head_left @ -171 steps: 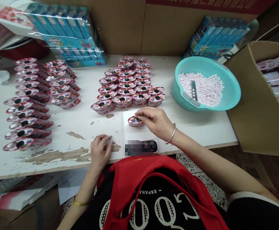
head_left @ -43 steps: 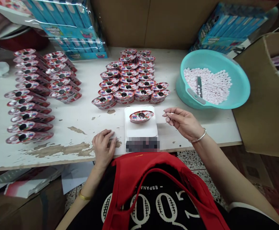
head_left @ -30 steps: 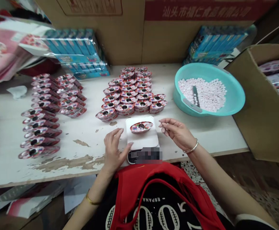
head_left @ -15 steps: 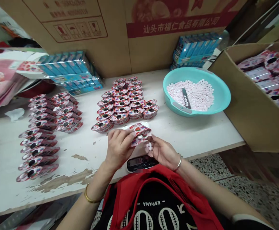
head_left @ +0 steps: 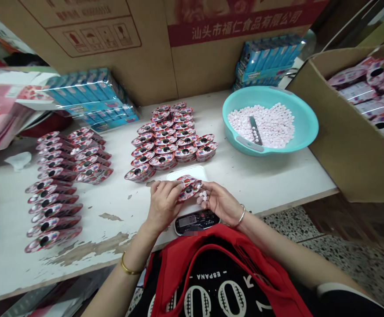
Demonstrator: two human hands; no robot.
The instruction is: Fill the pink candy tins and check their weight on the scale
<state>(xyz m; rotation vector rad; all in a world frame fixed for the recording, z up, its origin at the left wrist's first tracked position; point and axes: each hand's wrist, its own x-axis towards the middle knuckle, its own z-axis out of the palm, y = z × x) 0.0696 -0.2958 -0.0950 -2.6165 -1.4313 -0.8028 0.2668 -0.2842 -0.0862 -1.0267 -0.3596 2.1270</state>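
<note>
My left hand is closed on the left end of a red and pink candy box with a dark round hole in its upturned face. Fingertips of my right hand are at the box's right end, pinching a white candy there. More pale round candies lie in the curled fingers of that same hand. Below the box is a kitchen scale with a black front panel and a lit display; its white plate shows partly behind the box.
Rows of similar boxes stand ahead, and more at the left. A turquoise basin holds white candies and a grey strip-like tool. Blue wrapped packs lean by a large carton. At right, an open carton contains more pink packages.
The candy box has tipped and lowered slightly, so its hole now faces up. More of the scale's white plate and display shows. My right fingertips have shifted to the box's right end.
</note>
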